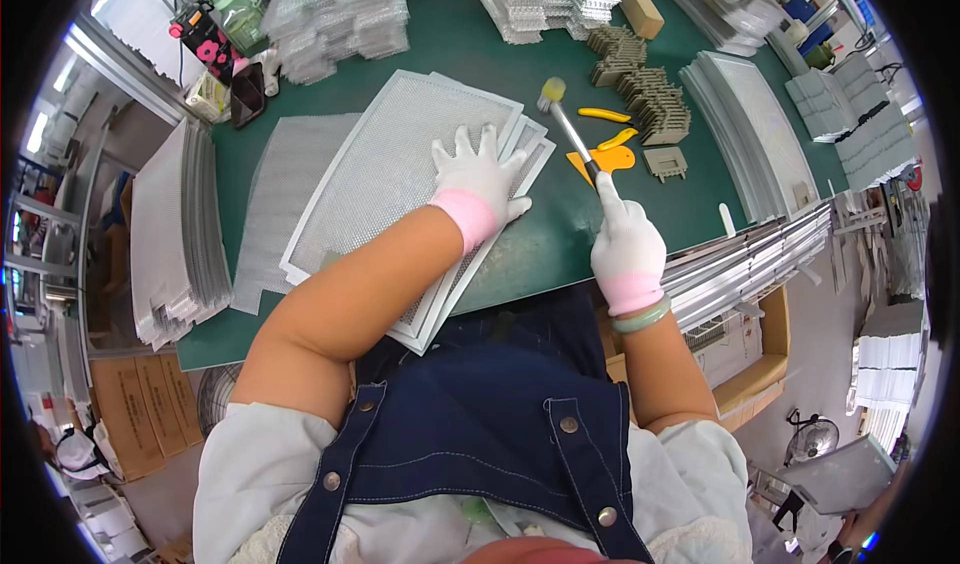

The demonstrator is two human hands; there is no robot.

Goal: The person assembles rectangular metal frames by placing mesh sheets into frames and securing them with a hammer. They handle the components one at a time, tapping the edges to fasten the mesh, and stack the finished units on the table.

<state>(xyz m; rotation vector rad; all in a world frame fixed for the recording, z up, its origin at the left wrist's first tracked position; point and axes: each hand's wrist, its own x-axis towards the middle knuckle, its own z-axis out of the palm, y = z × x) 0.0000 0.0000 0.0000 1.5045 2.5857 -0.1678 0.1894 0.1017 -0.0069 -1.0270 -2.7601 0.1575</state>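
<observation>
My left hand, in a white glove with a pink cuff, lies flat with fingers spread on the top of a small stack of framed metal mesh panels on the green table. My right hand, gloved the same way, grips the handle of a small mallet. Its yellowish head points away from me, lifted near the panels' far right corner.
A loose mesh sheet lies left of the panels. Stacks of mesh and frames stand at the left edge, far side and right. Grey plastic clips, yellow-handled pliers and an orange scraper lie beyond the mallet.
</observation>
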